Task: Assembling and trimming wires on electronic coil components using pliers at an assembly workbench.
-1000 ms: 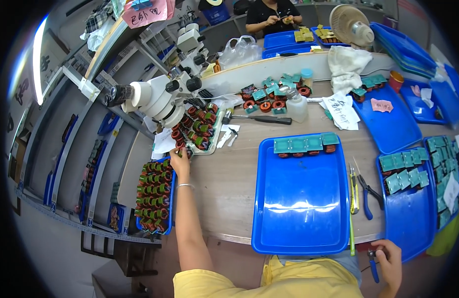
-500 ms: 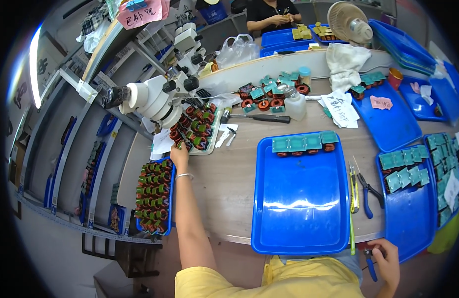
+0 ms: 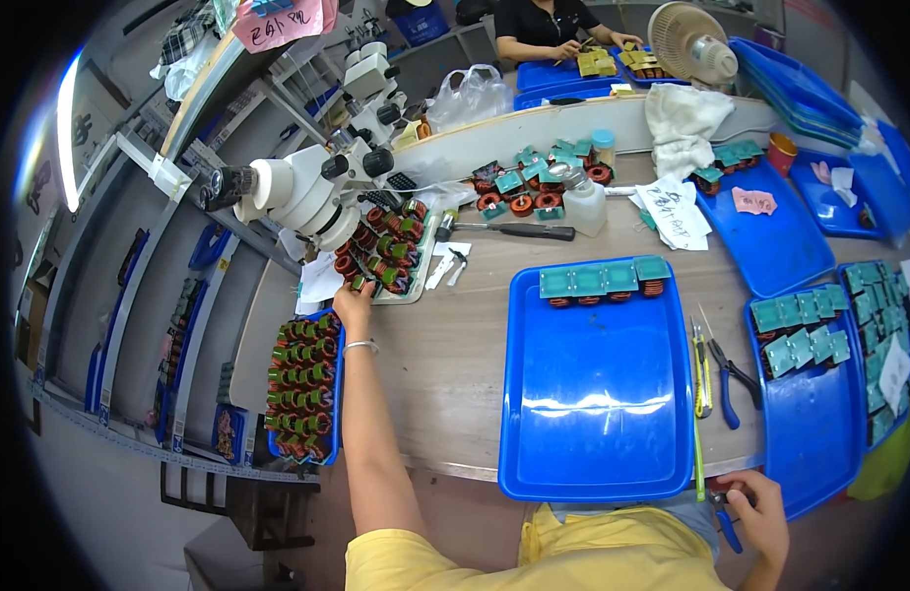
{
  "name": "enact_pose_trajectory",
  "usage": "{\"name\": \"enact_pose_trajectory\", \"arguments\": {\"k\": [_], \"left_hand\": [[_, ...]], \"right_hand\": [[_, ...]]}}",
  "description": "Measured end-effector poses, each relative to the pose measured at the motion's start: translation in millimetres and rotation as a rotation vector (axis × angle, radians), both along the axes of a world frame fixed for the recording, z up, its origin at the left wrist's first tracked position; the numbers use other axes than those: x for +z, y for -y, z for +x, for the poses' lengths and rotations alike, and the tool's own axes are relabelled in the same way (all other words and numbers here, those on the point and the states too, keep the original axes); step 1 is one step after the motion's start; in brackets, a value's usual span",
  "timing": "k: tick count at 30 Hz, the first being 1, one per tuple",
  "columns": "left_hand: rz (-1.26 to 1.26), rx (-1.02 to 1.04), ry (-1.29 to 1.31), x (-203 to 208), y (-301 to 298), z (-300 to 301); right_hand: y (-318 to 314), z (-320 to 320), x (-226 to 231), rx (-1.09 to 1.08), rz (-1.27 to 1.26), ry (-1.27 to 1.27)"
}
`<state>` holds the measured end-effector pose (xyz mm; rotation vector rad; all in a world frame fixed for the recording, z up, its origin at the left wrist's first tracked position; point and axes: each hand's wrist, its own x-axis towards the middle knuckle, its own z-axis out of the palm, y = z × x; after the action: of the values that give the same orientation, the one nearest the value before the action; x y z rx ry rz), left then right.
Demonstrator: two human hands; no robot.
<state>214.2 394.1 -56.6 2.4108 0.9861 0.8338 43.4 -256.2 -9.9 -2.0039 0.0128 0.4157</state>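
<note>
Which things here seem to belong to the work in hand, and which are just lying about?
Likely in use:
- coils at the left hand
- blue-handled tool in the right hand
- central blue tray

Apparently lying about:
- white cloth
- plastic bag
- red cup

Centre tray (image 3: 595, 355): on surface (image 3: 445, 374); boards (image 3: 605, 280) at its far end | Hammer (image 3: 539, 232): behind centre tray | Pliers (image 3: 725, 394): right of centre tray | Coils (image 3: 302, 376): in left tray (image 3: 336, 433) | Microscope (image 3: 305, 192): behind left tray
</note>
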Motion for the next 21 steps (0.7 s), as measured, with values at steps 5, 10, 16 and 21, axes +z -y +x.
{"name": "enact_pose_trajectory", "arguments": {"k": [5,10,16,21], "left_hand": [[-0.008,0.005,0.05,-6,-1,9],[0.066,0.004,0.001,-11,1,15],[0.08,-0.134,0.122,-13,14,-4],[0.197,-0.23,0.379,17,103,-15]], "right_hand": [[-8,4,-3,0.021,0.02,0.04],[-10,8,-2,0.05,0.007,0.053],[-9,5,-4,0.035,0.003,0.039],[-8,6,-1,0.106,-0.007,0.102]]}}
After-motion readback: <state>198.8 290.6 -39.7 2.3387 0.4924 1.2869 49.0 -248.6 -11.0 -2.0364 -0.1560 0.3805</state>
